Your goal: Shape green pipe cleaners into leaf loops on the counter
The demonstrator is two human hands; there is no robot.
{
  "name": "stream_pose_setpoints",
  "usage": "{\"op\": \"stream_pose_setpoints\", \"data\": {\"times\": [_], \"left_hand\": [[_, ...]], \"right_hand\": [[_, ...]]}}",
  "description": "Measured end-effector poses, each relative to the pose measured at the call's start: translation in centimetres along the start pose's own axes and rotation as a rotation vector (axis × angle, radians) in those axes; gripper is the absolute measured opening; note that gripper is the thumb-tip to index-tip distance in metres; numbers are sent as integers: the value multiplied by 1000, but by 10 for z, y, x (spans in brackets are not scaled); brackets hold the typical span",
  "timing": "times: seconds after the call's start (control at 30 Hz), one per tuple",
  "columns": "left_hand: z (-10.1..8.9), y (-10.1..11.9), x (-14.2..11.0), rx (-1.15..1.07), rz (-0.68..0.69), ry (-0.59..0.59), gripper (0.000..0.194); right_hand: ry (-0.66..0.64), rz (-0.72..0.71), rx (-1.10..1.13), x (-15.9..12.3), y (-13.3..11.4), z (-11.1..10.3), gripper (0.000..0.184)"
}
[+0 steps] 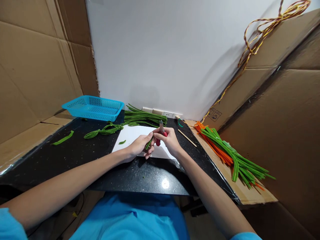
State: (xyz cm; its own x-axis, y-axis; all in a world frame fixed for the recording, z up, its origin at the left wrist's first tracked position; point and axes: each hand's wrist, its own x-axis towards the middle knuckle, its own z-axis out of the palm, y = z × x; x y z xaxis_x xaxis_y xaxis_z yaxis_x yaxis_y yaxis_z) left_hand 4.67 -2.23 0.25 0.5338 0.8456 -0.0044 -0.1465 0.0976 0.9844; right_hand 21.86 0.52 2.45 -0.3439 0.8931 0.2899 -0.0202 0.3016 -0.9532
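My left hand pinches a short green pipe cleaner piece over a white sheet on the black tabletop. My right hand is closed on small red-handled pliers, whose metal tip points up and away from me. The two hands touch each other above the sheet. A tiny green offcut lies on the sheet to the left.
A blue plastic basket stands at the back left. Green pipe cleaners lie in a bundle by the wall, with bent ones and a flat strip to the left. A wooden stick and a green-and-orange bundle lie right.
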Motion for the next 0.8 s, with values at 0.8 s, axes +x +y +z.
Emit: {"op": "stream_pose_setpoints", "data": {"times": [0.8], "left_hand": [[-5, 7, -3, -63, -52, -60, 54]], "right_hand": [[0, 127, 97, 1, -3, -12, 43]]}}
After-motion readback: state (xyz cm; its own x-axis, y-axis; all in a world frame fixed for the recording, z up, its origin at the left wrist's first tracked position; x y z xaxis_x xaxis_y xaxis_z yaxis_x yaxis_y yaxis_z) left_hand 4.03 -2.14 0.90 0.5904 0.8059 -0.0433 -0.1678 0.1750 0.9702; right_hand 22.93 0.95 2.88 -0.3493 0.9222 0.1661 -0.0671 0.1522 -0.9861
